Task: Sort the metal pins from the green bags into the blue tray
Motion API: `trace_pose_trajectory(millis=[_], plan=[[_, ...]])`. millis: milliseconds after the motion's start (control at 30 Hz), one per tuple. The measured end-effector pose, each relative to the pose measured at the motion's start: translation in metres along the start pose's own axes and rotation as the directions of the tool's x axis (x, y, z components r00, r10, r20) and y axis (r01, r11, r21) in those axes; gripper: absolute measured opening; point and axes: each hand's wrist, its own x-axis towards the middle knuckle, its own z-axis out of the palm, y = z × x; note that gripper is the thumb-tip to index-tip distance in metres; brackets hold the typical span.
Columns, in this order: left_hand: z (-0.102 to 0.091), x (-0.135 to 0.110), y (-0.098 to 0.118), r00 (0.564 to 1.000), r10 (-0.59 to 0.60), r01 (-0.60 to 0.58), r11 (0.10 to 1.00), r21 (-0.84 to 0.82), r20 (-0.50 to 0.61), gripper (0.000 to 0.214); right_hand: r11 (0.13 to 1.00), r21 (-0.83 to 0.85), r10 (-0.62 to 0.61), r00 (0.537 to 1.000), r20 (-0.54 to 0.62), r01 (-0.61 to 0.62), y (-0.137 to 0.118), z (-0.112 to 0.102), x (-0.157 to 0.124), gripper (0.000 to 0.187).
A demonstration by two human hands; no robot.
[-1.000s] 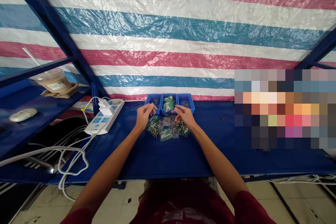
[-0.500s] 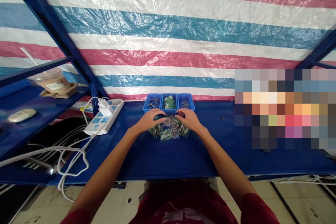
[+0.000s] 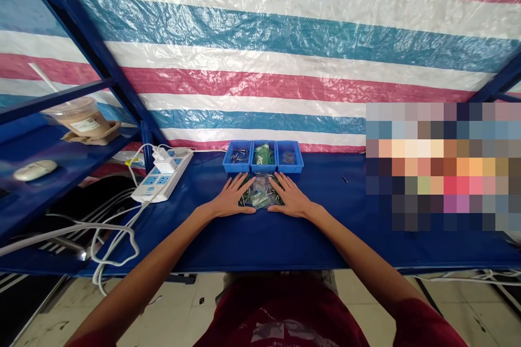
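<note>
Between my hands lies a pile of screws and small clear and green plastic packets (image 3: pixel 259 194) on the blue table. My left hand (image 3: pixel 231 198) rests at the pile's left side, fingers spread and thumb out below it. On the opposite side my right hand (image 3: pixel 292 199) mirrors it, its fingers also spread against the pile. Neither hand grips anything. Just beyond the pile stand three blue bins side by side. The left bin (image 3: pixel 236 168) holds screws, the middle bin (image 3: pixel 264 168) green packets, and the right bin (image 3: pixel 290 168) small clear pieces.
A white power strip (image 3: pixel 163 176) with a plugged-in adapter and loose white cables (image 3: pixel 118 227) lies at the left. The left shelf carries a drink cup (image 3: pixel 83 119) and a mouse (image 3: pixel 36 170). One screw (image 3: pixel 345 179) lies alone at right. A pixelated area covers the far right.
My hands have come down from above the far part of the pile to its two sides, their curled fingers now spread. The pile is gathered more closely between them.
</note>
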Motion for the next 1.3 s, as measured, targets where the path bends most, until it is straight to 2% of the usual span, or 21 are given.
trace_pose_trajectory(millis=[200, 367, 567, 967, 1300], plan=[[0.007, 0.007, 0.001, 0.998, -0.036, 0.035, 0.999, -0.009, -0.053, 0.099, 0.997, -0.011, 0.072, 0.996, -0.048, -0.073, -0.008, 0.007, 0.007, 0.096], [0.009, 0.011, 0.004, 0.995, -0.029, 0.028, 1.000, -0.013, -0.096, 0.093, 0.989, 0.057, 0.138, 0.989, -0.045, -0.135, -0.017, 0.009, 0.016, 0.089], [0.012, 0.015, 0.015, 0.988, -0.102, 0.098, 0.994, -0.046, -0.112, 0.092, 0.982, 0.067, 0.183, 0.976, -0.117, -0.176, -0.024, 0.015, 0.021, 0.084], [0.022, 0.019, 0.026, 0.961, -0.147, 0.134, 0.989, -0.071, -0.233, 0.073, 0.976, 0.110, 0.206, 0.956, -0.211, -0.186, -0.024, 0.022, 0.023, 0.082], [0.027, 0.021, 0.043, 0.929, -0.223, 0.219, 0.975, -0.047, -0.295, 0.063, 0.969, 0.134, 0.233, 0.942, -0.240, -0.206, -0.028, 0.025, 0.026, 0.077]])
